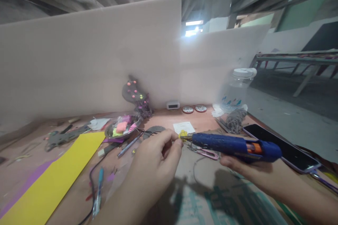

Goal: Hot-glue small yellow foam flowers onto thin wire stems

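My left hand (161,158) pinches a small yellow flower-shaped piece (182,133) between thumb and index finger, above the middle of the table. From the right, my right hand (240,168) grips a blue glue gun (221,143), whose handle is mostly hidden. The gun lies level, and its metal nozzle points left, at or very close to the flower; whether they touch I cannot tell. Below the gun rests a pair of scissors with pink handles (208,153). A white paper square (188,126) lies behind the flower.
Yellow sheet (63,175) and pens (99,186) lie left, beside a black cable (91,179). A bowl (108,133) holds colourful pieces. At right are grey yarn (236,121), a phone (280,146) and a clear jug (237,88). White panels (92,59) stand behind.
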`<state>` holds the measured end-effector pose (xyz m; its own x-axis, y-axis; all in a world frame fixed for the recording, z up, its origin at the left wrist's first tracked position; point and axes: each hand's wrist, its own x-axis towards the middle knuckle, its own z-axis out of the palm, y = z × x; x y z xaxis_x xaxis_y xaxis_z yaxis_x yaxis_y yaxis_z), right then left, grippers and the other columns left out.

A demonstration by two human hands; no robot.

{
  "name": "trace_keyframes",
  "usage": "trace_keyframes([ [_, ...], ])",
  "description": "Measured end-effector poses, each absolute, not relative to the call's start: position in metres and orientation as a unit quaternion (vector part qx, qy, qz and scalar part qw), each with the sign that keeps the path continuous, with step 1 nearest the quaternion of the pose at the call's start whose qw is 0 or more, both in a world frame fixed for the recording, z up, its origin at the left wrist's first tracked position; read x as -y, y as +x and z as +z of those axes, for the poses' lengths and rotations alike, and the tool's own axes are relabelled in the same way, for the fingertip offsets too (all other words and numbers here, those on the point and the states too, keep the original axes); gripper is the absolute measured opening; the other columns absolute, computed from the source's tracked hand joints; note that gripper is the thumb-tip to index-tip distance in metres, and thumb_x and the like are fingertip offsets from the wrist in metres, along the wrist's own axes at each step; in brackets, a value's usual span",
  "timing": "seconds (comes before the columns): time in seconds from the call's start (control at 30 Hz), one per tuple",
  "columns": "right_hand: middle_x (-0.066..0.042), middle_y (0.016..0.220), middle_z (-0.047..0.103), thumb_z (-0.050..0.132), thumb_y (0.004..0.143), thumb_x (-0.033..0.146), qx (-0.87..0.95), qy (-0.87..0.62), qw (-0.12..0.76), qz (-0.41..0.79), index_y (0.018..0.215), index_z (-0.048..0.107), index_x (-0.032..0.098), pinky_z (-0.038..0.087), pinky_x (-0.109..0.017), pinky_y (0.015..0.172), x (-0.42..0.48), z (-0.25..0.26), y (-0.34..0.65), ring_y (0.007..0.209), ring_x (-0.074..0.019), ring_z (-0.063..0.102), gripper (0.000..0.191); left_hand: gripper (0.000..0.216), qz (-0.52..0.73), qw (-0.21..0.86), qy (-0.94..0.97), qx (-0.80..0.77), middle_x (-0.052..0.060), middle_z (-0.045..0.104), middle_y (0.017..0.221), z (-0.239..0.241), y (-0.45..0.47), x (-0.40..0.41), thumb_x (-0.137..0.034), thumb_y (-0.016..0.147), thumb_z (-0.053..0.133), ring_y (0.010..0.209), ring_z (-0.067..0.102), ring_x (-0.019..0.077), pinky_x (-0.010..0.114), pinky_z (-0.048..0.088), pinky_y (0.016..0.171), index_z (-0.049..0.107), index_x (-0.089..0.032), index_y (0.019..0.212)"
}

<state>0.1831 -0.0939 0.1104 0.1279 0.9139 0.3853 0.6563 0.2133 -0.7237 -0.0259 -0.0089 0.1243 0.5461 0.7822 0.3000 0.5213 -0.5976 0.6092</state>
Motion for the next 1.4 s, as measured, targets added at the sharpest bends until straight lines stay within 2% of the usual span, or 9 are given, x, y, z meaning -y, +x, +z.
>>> trace_keyframes([
  [0.3,-0.004,0.089,0.076,0.067,0.075,0.052,0.642,-0.613,0.432,0.156,0.093,0.074,0.025,0.060,-0.036,0.079,0.0951,0.1107,0.1847,0.088,-0.0267,0.071,0.033,0.028,0.287,0.217,0.851,-0.382,-0.003,0.051,0.064,0.1244,-0.0285,0.0093,-0.035,0.094,0.040,0.059,0.047,0.0117,0.024,0.028,0.051,0.052,-0.019,0.073],
  [0.6,-0.004,0.091,0.075,0.073,0.067,0.057,0.613,-0.603,0.476,0.186,0.092,0.074,0.027,0.060,-0.036,0.080,0.0932,0.1101,0.1831,0.088,-0.0276,0.071,0.039,0.028,0.287,0.229,0.848,-0.383,-0.004,0.046,0.062,0.1274,-0.0304,0.0089,-0.035,0.095,0.041,0.059,0.044,0.0107,0.024,0.029,0.051,0.049,-0.020,0.072],
  [0.93,-0.005,0.095,0.075,0.071,0.068,0.060,0.606,-0.609,0.477,0.185,0.091,0.073,0.025,0.060,-0.036,0.082,0.0923,0.1100,0.1832,0.091,-0.0273,0.071,0.043,0.026,0.295,0.252,0.841,-0.377,-0.004,0.046,0.063,0.1281,-0.0320,0.0086,-0.033,0.094,0.042,0.060,0.044,0.0112,0.024,0.030,0.053,0.048,-0.020,0.072],
  [1.4,-0.005,0.088,0.075,0.071,0.066,0.062,0.583,-0.611,0.501,0.187,0.085,0.072,0.023,0.060,-0.037,0.080,0.0932,0.1130,0.1779,0.084,-0.0274,0.072,0.043,0.026,0.285,0.268,0.842,-0.371,-0.003,0.045,0.064,0.1334,-0.0320,0.0110,-0.031,0.093,0.041,0.061,0.043,0.0122,0.024,0.028,0.052,0.047,-0.019,0.071],
])
